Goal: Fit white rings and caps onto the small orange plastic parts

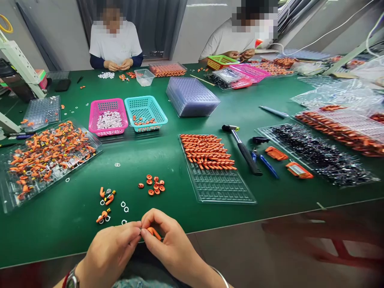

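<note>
Just over the table's near edge, my two hands meet at the fingertips. My right hand [168,240] is closed around a curved orange plastic piece [154,233], mostly hidden by the fingers. The fingers of my left hand [112,244] pinch at the same spot; what lies between them is too small and covered to make out. Beyond my hands lie a few curved orange pieces [110,199] with yellow ends, several white rings [126,209] and a cluster of round orange caps [156,186].
At left a clear tray [90,138] bears many orange parts. Pink [93,116] and turquoise baskets [163,116] stand ahead. Rightward are a partly filled tray [225,192], a hammer [244,152], blue-handled pliers [268,166] and a tray of black parts [318,154]. Two people sit opposite.
</note>
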Action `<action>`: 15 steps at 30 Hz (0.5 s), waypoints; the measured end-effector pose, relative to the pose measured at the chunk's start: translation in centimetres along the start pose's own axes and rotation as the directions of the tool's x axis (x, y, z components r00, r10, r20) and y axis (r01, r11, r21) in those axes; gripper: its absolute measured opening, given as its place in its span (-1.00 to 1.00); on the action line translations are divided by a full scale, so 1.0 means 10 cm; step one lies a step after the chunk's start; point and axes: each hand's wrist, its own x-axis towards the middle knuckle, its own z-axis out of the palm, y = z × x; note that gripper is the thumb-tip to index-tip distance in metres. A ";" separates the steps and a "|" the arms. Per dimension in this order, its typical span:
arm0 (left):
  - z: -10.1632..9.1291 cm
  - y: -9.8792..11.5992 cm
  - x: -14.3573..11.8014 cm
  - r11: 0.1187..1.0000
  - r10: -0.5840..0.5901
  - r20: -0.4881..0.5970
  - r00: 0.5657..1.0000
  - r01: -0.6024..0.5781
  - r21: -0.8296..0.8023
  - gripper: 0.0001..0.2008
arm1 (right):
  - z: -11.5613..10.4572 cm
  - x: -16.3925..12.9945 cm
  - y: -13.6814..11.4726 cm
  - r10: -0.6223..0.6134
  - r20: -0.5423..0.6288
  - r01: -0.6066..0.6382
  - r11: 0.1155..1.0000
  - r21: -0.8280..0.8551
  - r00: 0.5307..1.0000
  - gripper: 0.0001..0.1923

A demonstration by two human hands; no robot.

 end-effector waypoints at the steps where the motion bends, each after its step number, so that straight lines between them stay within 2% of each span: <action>1: 0.00 0.00 0.00 1.000 0.001 0.012 1.000 0.000 -0.013 -0.68 | 0.00 0.00 0.00 0.002 -0.001 -0.002 1.000 -0.001 1.000 -0.91; 4: -0.01 0.01 -0.02 0.999 0.008 0.020 1.000 -0.007 -0.049 -0.63 | 0.02 0.00 0.01 0.020 -0.010 -0.020 1.000 0.013 1.000 -0.92; 6: -0.01 0.03 -0.03 0.999 -0.018 -0.021 1.000 0.017 -0.040 -0.67 | 0.03 -0.01 0.02 0.030 -0.011 -0.029 0.997 0.065 0.999 -0.92; 9: -0.01 0.07 -0.04 0.987 -0.158 -0.116 0.981 0.154 -0.045 -0.74 | 0.05 -0.01 0.04 0.026 -0.026 -0.021 0.983 0.184 0.999 -0.90; 11: -0.01 0.09 -0.05 0.960 -0.265 -0.142 0.954 0.247 -0.132 -0.74 | 0.07 -0.02 0.04 0.024 -0.040 -0.013 0.968 0.252 0.999 -0.87; 15: 0.02 0.14 -0.05 0.897 -0.375 -0.153 0.914 0.315 -0.310 -0.76 | 0.10 -0.04 0.04 -0.014 -0.064 0.034 0.945 0.325 0.998 -0.82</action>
